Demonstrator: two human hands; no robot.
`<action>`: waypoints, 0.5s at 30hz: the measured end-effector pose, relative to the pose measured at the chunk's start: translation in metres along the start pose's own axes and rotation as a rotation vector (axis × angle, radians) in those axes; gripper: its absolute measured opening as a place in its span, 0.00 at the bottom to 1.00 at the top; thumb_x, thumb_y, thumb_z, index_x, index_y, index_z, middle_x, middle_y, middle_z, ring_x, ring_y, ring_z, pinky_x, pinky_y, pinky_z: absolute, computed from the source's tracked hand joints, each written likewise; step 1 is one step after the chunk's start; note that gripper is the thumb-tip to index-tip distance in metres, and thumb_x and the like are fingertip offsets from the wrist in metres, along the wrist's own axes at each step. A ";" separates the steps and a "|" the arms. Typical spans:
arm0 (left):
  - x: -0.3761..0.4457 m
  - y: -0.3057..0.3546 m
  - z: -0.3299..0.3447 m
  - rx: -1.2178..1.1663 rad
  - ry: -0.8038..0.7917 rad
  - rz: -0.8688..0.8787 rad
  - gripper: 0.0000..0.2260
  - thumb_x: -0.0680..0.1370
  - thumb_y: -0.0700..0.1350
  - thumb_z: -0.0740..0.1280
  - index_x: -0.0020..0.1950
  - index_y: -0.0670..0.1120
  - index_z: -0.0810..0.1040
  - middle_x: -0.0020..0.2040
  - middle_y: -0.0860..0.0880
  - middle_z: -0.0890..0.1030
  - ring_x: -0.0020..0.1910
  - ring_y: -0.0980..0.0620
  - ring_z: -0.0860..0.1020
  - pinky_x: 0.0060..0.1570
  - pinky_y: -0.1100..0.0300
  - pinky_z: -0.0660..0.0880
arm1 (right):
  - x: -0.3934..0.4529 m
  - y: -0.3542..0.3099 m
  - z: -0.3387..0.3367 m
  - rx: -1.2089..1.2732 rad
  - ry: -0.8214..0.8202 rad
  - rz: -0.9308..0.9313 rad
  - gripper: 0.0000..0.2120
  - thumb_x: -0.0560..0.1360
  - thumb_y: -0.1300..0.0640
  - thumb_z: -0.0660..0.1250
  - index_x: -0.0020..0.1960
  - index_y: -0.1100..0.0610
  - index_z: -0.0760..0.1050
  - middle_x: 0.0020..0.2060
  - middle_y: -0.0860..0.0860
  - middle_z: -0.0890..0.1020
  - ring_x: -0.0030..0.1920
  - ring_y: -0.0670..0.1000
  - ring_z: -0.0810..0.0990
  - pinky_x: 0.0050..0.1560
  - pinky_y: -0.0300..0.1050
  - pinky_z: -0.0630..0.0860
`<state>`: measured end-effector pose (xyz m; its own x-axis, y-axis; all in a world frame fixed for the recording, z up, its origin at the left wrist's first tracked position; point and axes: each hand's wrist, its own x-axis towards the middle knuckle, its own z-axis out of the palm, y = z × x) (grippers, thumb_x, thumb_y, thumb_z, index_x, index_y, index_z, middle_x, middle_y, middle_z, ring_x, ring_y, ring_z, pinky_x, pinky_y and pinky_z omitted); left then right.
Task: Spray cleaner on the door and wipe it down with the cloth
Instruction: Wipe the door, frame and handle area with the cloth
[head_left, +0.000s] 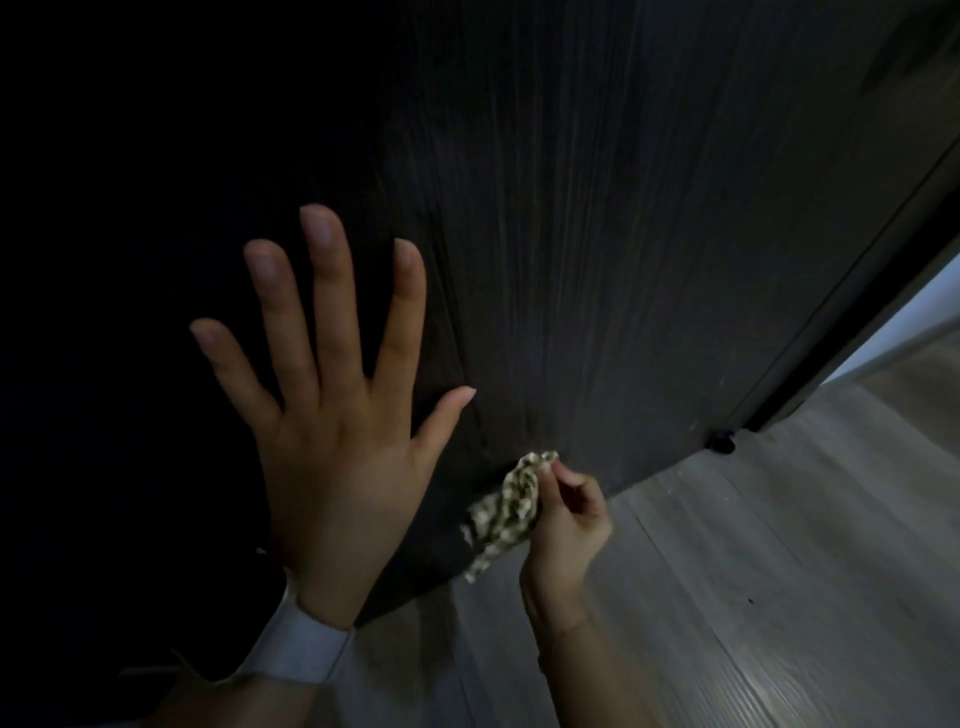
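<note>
Dim floor (753, 597) meets the dark door (623, 260), where the left hand (332, 441) lies flat with fingers spread to steady it while the right hand (566, 525) pinches the bunched cloth (506, 512) at the bottom edge; best to unfold it and wipe along the grain with firm, overlapping strokes.

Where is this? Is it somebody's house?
Probably a room or hallway indoors, maybe a home. A tall dark wood-grain door stands over pale plank flooring, with a small black doorstop at its bottom corner.
</note>
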<state>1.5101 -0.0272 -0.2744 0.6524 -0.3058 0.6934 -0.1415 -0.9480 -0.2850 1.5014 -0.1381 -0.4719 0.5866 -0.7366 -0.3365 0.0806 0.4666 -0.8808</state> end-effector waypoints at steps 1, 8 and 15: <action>0.000 0.000 0.000 -0.003 -0.001 0.001 0.47 0.76 0.67 0.63 0.78 0.48 0.35 0.73 0.39 0.37 0.72 0.38 0.39 0.70 0.42 0.31 | 0.004 0.006 -0.004 -0.015 0.019 0.043 0.07 0.74 0.70 0.68 0.40 0.61 0.78 0.35 0.51 0.82 0.37 0.45 0.81 0.42 0.38 0.79; 0.000 -0.002 0.002 0.007 0.005 0.006 0.45 0.76 0.67 0.61 0.78 0.48 0.36 0.73 0.38 0.38 0.72 0.37 0.40 0.70 0.43 0.30 | 0.030 0.051 -0.019 0.086 0.206 0.439 0.12 0.76 0.71 0.62 0.40 0.58 0.75 0.39 0.54 0.78 0.51 0.59 0.77 0.62 0.58 0.73; -0.001 -0.001 0.000 -0.029 -0.010 0.001 0.45 0.77 0.66 0.61 0.78 0.48 0.35 0.73 0.39 0.37 0.72 0.37 0.39 0.70 0.42 0.31 | -0.019 -0.002 0.029 0.159 0.175 0.014 0.09 0.76 0.69 0.65 0.48 0.55 0.77 0.46 0.52 0.82 0.46 0.45 0.81 0.51 0.36 0.78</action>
<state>1.5100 -0.0256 -0.2750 0.6595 -0.3060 0.6866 -0.1634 -0.9499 -0.2664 1.5137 -0.1107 -0.4545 0.4415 -0.7965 -0.4132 0.2076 0.5387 -0.8166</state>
